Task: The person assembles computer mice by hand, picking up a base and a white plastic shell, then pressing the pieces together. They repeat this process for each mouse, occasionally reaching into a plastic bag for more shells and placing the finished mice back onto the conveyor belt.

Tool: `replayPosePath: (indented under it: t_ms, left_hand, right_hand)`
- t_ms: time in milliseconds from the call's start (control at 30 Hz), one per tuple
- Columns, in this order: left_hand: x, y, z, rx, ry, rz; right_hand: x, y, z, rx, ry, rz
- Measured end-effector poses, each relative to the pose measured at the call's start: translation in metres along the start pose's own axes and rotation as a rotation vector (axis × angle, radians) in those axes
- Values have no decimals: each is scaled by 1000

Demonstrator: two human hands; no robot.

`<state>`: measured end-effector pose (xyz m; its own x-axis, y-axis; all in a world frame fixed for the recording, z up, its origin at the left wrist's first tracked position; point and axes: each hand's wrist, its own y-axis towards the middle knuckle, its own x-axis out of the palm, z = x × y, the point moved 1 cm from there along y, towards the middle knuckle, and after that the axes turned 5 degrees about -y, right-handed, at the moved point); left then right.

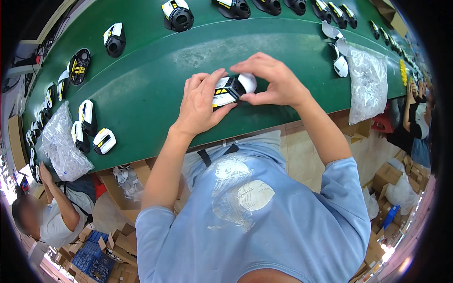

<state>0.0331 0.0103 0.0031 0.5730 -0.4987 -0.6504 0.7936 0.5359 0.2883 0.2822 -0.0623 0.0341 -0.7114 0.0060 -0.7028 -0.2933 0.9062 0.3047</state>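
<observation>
A black, white and yellow plastic housing (227,91) lies on the green work surface in front of me. Gripped along its left part, it is in my left hand (198,101), fingers over the top and thumb at the near side. At its right end sits a smooth white rounded cover (248,82). My right hand (278,82) curves around that cover, thumb low and fingers above, touching the end of the housing. Whether the cover is fully seated cannot be made out. The underside of the housing is hidden.
Several similar housings (179,18) stand along the far raised strip, and more (87,115) at the left. White curved covers (339,65) lie beside a clear plastic bag (368,85) at the right. Another bag (66,144) lies left. Co-workers (61,212) sit at both sides; cartons stand below.
</observation>
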Motion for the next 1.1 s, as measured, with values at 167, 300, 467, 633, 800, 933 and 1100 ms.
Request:
replayPosePath:
  t_ms: [167, 300, 467, 633, 800, 933, 1100]
  left_hand:
    - [0, -3, -2, -8, 24, 16]
    - [0, -2, -2, 11, -5, 23]
    - [0, -1, -1, 9, 11, 15]
    - [0, -2, 0, 5, 39, -9]
    - [0, -2, -1, 9, 20, 7]
    - [-1, -3, -2, 12, 31, 11]
    - [1, -3, -1, -8, 27, -5]
  right_hand:
    - [14, 0, 5, -34, -9, -103]
    - [9, -9, 6, -106, -215, -13]
    - [10, -15, 1, -20, -174, -49]
    - [14, -11, -1, 8, -178, -54]
    - [12, -8, 4, 71, -87, -82]
    - [15, -11, 8, -32, -131, -13]
    - [9, -22, 6, 28, -146, 14]
